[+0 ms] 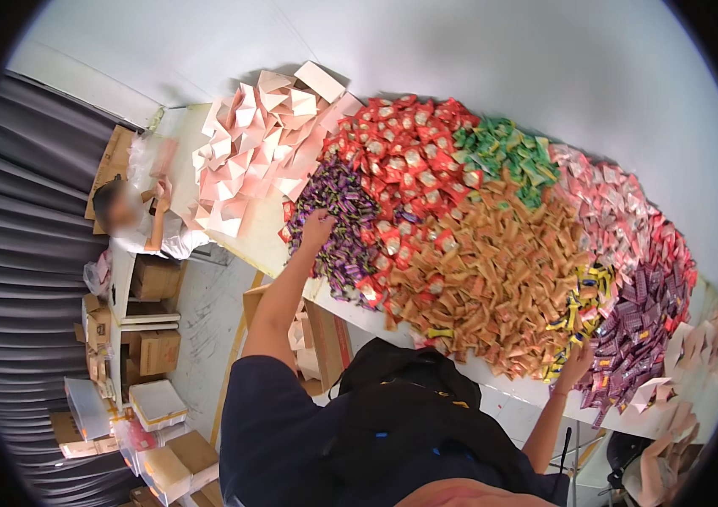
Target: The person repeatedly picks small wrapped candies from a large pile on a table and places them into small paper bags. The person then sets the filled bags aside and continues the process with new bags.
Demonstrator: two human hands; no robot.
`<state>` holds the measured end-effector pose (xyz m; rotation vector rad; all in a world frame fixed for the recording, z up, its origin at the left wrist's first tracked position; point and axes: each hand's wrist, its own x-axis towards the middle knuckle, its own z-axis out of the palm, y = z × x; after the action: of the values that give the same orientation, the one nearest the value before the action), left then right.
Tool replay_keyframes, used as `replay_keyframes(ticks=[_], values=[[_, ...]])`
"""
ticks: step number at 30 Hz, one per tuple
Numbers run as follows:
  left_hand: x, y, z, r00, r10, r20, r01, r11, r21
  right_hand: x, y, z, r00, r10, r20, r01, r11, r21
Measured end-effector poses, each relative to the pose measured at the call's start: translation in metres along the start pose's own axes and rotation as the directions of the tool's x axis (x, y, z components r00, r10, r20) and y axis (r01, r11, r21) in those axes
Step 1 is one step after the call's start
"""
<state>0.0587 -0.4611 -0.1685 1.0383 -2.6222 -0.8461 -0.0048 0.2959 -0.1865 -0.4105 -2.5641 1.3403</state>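
My left hand is on the pile of small purple wrapped candies; its fingers are bent, and whether they hold a candy cannot be told. My right hand reaches to the near edge of the yellow-wrapped packets, beside the dark purple packets; its grasp is unclear. Between my hands lie a large heap of orange-brown packets and red packets with pale centres. Farther back are green packets and pink-and-white packets.
Folded pale pink paper boxes are heaped on the table's left part. A co-worker handles a pink piece there. Another person works at the lower right. An open carton stands below the table edge; shelves with cardboard boxes stand left.
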Motion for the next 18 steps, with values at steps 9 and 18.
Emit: replay_keyframes(ticks=[9, 18], values=[[0.285, -0.042, -0.016, 0.995, 0.018, -0.096, -0.004, 0.990, 0.139, -0.228, -0.090, 0.074, 0.886, 0.456, 0.079, -0.463, 0.878, 0.123], [0.417, -0.114, -0.039, 0.960, 0.206, 0.191, -0.205, 0.978, -0.026, -0.215, -0.164, 0.136, 0.895, 0.403, 0.192, -0.423, 0.903, 0.079]])
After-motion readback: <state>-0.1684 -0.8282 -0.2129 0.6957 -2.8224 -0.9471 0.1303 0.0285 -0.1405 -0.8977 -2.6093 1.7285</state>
